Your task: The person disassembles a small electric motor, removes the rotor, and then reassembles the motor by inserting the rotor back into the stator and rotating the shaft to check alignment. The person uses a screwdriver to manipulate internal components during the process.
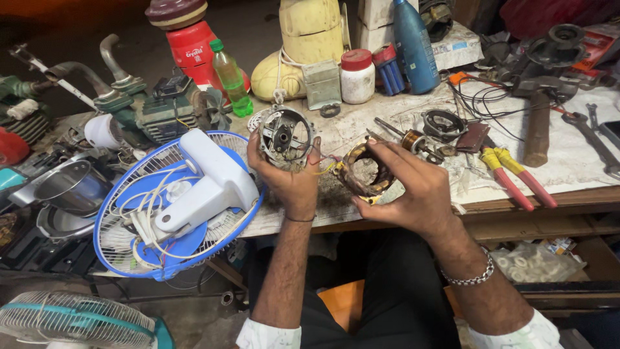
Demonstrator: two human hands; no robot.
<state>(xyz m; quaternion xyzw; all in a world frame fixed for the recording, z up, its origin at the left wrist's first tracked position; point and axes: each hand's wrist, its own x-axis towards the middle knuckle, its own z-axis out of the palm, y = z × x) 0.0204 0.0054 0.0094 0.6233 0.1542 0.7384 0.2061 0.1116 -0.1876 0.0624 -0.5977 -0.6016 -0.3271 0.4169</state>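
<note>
My left hand (292,184) grips a round metal motor housing (283,137), its open face turned toward me, held above the bench edge. My right hand (413,187) holds a ring-shaped motor stator (363,172) with copper windings and yellowish insulation. Thin coloured wires (328,161) run between the housing and the stator. Both pieces hang over the stained white paper (575,155) on the workbench.
A blue-and-white table fan (177,200) lies face down at the left, beside steel bowls (71,187). Red-and-yellow-handled pliers (513,178), a hammer (536,129), spanners (591,139), a small copper coil (413,140), bottles (413,45) and jars (356,76) crowd the bench. Another fan (71,320) stands on the floor.
</note>
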